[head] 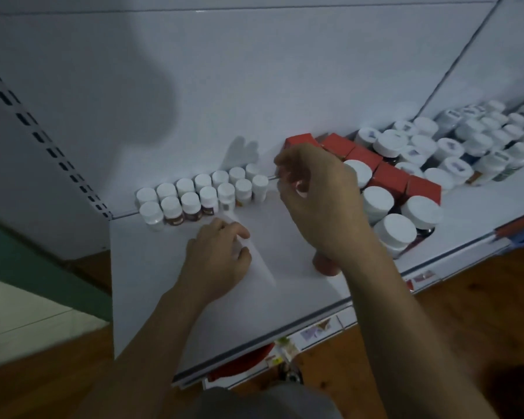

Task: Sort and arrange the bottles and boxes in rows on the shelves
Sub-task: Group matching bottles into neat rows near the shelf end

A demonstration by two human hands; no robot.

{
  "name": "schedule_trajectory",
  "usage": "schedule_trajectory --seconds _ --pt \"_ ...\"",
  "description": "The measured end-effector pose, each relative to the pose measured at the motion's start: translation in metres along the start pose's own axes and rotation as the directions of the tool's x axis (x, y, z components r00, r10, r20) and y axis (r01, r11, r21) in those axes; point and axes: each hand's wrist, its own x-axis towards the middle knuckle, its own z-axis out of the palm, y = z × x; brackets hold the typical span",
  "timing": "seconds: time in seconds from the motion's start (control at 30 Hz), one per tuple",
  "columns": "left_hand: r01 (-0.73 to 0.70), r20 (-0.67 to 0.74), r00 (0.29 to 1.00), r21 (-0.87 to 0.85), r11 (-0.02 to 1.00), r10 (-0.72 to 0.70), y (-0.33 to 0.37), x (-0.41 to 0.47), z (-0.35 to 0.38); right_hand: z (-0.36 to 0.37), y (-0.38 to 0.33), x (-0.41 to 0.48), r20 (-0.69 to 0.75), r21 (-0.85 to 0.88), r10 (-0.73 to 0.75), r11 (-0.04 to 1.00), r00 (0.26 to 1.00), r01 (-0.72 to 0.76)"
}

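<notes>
A shop: white display shelf (pixel 164 282) with slotted upright (pixel 43 140), price-label strip (pixel 318 328), rows of white-capped bottles (pixel 208 193), red boxes (pixel 389 176).

Brown wooden floor (pixel 466 313); teal strip (pixel 28 258), left.

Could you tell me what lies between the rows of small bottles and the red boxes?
In the head view, the right hand sits between the small bottles and red boxes; whether it holds anything is unclear.
</notes>
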Motion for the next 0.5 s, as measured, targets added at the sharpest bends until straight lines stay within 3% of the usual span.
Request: schedule_trajectory --seconds 0.07,0.13,0.27,0.37,0.5 --pt "-0.058 0.036 0.997 -0.072 0.996 0.061 0.019 0.005 0.002 -0.027 0.008 0.013 0.031 -0.061 -0.022 0.998 0.999 0.023" --pt "-0.135 -0.013 0.991 -0.180 0.974 0.135 0.041 0.008 0.002 -0.047 0.024 0.029 0.087 -0.151 -0.010 0.988 0.996 0.023" --pt "-0.308 -0.047 0.947 -0.400 0.863 0.316 0.085 0.009 -0.004 -0.055 0.062 0.076 0.259 -0.291 -0.008 0.953 0.966 0.086" --pt "-0.357 0.000 0.922 -0.390 0.849 0.387 0.108 0.012 0.003 -0.044 0.074 0.105 0.384 -0.297 -0.066 0.936 0.921 0.190" --pt "-0.311 -0.007 0.942 -0.390 0.866 0.335 0.125 0.019 0.026 -0.028 0.080 0.123 0.573 -0.392 -0.072 0.850 0.816 0.351"
